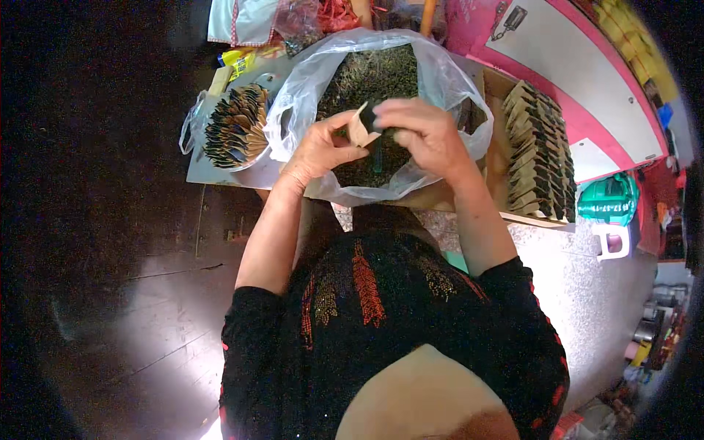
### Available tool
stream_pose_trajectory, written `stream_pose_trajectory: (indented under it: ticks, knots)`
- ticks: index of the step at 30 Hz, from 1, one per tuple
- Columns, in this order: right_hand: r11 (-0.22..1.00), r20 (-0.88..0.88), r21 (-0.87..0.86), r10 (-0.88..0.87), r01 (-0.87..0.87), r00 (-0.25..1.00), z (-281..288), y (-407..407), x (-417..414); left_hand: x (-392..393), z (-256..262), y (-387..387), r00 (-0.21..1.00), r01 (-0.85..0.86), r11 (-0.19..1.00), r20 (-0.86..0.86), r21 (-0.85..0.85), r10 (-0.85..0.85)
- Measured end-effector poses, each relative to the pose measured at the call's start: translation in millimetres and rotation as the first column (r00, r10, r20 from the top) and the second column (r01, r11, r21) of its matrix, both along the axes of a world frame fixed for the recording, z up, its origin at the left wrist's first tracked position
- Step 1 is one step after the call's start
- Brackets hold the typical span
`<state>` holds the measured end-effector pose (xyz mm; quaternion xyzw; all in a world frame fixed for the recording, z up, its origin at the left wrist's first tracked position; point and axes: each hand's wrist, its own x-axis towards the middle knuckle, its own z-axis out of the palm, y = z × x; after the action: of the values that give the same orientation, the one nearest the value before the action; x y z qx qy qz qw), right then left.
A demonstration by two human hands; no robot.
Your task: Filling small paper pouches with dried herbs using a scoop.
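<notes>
My left hand (324, 144) pinches a small tan paper packet (360, 129) with a dark side, thumb below and fingers above. Close against its dark side is my right hand (426, 132), fingers bent and blurred; whether they grip anything is unclear. Both hands are above an open, translucent plastic bag (300, 77) holding dark green-brown loose dried material (368, 77). A greenish strip (378, 155) lies on that material. To the left, a round container (258, 164) holds many similar tan-and-black packets (236, 126), fanned out.
At the right, a shallow cardboard box (495, 148) holds stacked rows of tan-and-black packets (536, 154). Beyond it stands a pink-and-white panel (555, 71). A yellow packet (239, 63) lies at the back left; a green bag (608, 199) sits beyond the box's right side.
</notes>
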<state>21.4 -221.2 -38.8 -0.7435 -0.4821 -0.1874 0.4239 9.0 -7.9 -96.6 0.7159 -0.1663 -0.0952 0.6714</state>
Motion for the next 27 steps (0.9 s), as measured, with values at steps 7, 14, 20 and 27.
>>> stream_pose_trajectory:
  ticks: [7,14,20,27]
  knots:
    - [0.860,-0.107,-0.465,-0.290,0.210,0.951,-31.9,-9.9,10.0,-1.6,-9.1,8.2,0.991,-0.131,0.991,0.000,-0.034,0.131]
    - [0.688,-0.081,-0.716,-0.251,0.119,0.965,-56.4,7.5,2.1,0.9,-14.7,7.9,0.978,-0.202,0.977,0.038,-0.073,0.205]
    - [0.903,-0.210,-0.045,-0.427,0.428,0.880,-55.5,4.7,15.2,5.2,-32.3,19.1,0.944,-0.326,0.945,0.052,-0.020,0.327]
    - [0.785,-0.449,0.035,-0.541,0.619,0.711,-51.7,5.1,47.3,8.9,-31.5,12.8,0.902,-0.421,0.905,0.132,0.056,0.411]
